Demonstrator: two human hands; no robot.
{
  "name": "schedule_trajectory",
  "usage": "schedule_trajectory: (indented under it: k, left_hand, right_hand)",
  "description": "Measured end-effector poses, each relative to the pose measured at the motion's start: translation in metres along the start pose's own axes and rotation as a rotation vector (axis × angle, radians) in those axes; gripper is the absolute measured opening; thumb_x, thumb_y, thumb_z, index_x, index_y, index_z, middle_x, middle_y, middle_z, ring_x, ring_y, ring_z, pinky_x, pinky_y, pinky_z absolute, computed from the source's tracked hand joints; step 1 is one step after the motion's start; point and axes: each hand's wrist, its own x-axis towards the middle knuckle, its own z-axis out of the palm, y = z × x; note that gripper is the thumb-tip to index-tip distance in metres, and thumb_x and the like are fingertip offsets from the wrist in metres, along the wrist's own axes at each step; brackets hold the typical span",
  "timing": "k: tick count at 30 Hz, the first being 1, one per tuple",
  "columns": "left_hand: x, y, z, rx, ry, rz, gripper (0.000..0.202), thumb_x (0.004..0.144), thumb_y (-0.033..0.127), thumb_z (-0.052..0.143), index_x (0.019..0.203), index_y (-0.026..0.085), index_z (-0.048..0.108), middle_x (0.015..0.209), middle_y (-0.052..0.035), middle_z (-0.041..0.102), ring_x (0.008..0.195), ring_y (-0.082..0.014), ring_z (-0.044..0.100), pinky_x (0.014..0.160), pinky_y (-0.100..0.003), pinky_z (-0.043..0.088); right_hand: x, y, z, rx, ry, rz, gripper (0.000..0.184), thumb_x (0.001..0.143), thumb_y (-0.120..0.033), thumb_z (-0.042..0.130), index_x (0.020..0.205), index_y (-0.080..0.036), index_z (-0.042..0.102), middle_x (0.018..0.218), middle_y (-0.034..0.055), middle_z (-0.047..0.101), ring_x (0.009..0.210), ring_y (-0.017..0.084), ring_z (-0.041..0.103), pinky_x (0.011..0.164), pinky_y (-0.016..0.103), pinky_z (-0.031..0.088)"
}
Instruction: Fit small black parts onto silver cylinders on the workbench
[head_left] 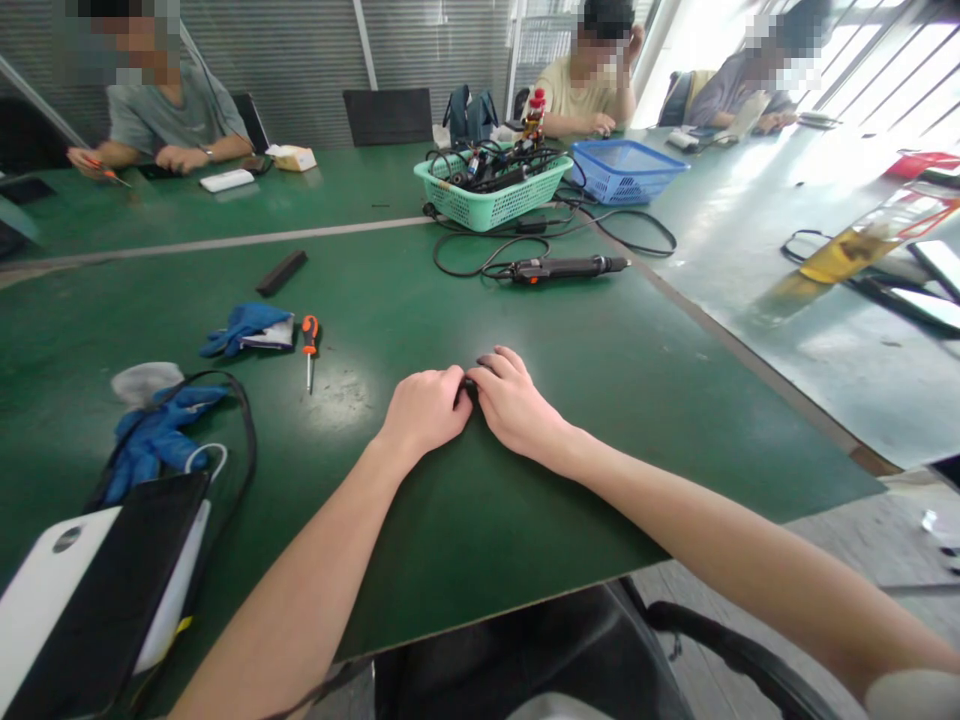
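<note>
Above the green tabletop point(480, 540), my left hand point(424, 412) is closed around a small black piece point(470, 386), mostly hidden by the fingers. My right hand point(521, 408) meets it from the other side, thumb and fingers curled at the piece's right end. The two hands almost touch, near the table's front middle. Left of them lies an orange and black screwdriver point(310, 345) with its tip toward me. Beyond them rests a black electric screwdriver point(566, 268) on its cable, and further left a black bar-shaped piece point(282, 273).
Blue gloves point(255, 327) and a dark phone-like slab point(124, 600) on white items lie at left. A green basket point(491, 208) of cabled tools and a blue basket point(626, 172) stand further back. A bottle of yellow liquid point(851, 250) is at right. Several people sit across the table.
</note>
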Motion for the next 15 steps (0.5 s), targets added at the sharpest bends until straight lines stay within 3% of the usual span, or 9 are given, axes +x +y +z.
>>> schedule_trajectory:
  k: [4,9,12,15]
  left_hand:
    - [0.001,0.001,-0.001,-0.005,-0.013,-0.007,0.019,0.095,0.029,0.044,0.1,0.02,0.061,0.088,-0.0079,0.071,0.08,-0.0244,0.068,0.068,-0.033,0.047]
    - [0.004,0.002,0.001,-0.015,0.0,-0.006,0.018,0.095,0.029,0.046,0.102,0.02,0.06,0.09,-0.0075,0.072,0.082,-0.0244,0.069,0.068,-0.032,0.046]
    - [0.006,0.004,0.001,-0.032,0.009,-0.015,0.016,0.094,0.028,0.049,0.103,0.021,0.059,0.086,-0.0063,0.071,0.079,-0.0243,0.068,0.067,-0.032,0.046]
    - [0.008,0.004,-0.001,-0.075,0.018,-0.009,0.02,0.093,0.025,0.05,0.111,0.02,0.057,0.085,-0.0052,0.071,0.075,-0.0224,0.067,0.067,-0.031,0.046]
  right_hand:
    - [-0.002,0.0,-0.004,-0.008,-0.011,-0.011,0.035,0.1,-0.02,0.036,0.127,-0.019,0.059,0.136,0.0161,0.054,0.138,0.033,0.04,0.114,0.061,0.037]
    - [-0.005,-0.002,-0.028,-0.05,0.005,-0.049,0.037,0.103,-0.027,0.036,0.135,-0.018,0.054,0.144,0.0165,0.05,0.143,0.036,0.034,0.114,0.063,0.036]
    - [-0.008,0.006,-0.044,-0.04,0.045,-0.123,0.032,0.101,-0.022,0.04,0.125,-0.016,0.06,0.138,0.0168,0.055,0.138,0.034,0.04,0.115,0.058,0.038]
    - [-0.013,0.019,-0.05,-0.006,0.104,-0.153,0.028,0.097,-0.017,0.045,0.116,-0.018,0.065,0.123,0.0157,0.061,0.121,0.032,0.051,0.104,0.054,0.048]
